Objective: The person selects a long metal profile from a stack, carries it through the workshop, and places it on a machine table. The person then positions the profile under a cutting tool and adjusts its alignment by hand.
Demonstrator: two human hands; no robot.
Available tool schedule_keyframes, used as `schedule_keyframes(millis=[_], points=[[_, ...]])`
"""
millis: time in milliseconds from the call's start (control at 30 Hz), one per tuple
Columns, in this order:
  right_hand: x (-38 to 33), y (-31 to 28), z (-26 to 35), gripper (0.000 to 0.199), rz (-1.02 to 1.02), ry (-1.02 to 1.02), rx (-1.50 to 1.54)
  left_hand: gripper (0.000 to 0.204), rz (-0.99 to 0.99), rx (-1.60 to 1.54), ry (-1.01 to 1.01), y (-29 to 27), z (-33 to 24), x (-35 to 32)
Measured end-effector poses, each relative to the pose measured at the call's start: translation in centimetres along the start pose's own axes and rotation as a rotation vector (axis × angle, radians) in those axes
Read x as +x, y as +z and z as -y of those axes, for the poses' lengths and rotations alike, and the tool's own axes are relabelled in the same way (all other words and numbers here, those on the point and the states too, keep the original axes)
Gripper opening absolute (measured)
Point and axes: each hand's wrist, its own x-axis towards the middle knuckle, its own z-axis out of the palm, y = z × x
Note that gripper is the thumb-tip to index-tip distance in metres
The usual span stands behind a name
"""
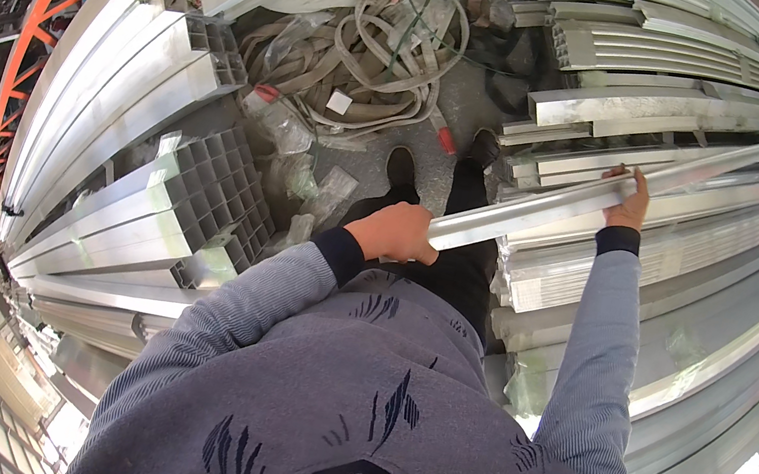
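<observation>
A long silvery metal profile [531, 215] crosses in front of me, rising from lower left to upper right. Its near end sits in my left hand [393, 231], whose fingers are wrapped round it in front of my waist. Farther along, my right hand [630, 200] grips the same profile, with the thumb and fingers around its edges. Beyond that hand the bar runs on over the stacked metal profiles [665, 115] at the right. The far end of the bar cannot be told apart from the stack.
Bundles of square metal tubes [217, 178] lie at my left, near an orange steel rack [31, 23]. Ahead on the floor is a tangled heap of beige straps [378, 74] with red ends. Crumpled clear plastic [332, 190] lies between the tubes and my feet.
</observation>
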Motion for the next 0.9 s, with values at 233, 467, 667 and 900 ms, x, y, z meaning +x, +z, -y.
schedule_keyframes(millis=[233, 467, 667, 900], points=[[2.6, -0.9, 2.0, 0.022, -0.034, -0.074, -0.140, 0.046, -0.049, 0.025, 0.014, 0.2, -0.2, -0.2], [-2.6, 2.0, -4.5, 0.023, -0.034, -0.133, -0.239, 0.037, -0.012, -0.074, 0.017, -0.7, 5.8, -3.3], [-15.7, 5.7, -16.8, 0.014, 0.368, -0.797, -1.247, 0.053, 0.009, 0.207, -0.154, -3.4, 16.2, -15.4], [-26.2, 8.9, -26.2, 0.017, 0.582, 0.266, -0.599, 0.064, 0.157, 0.270, -0.320, -8.0, 16.3, -21.1]])
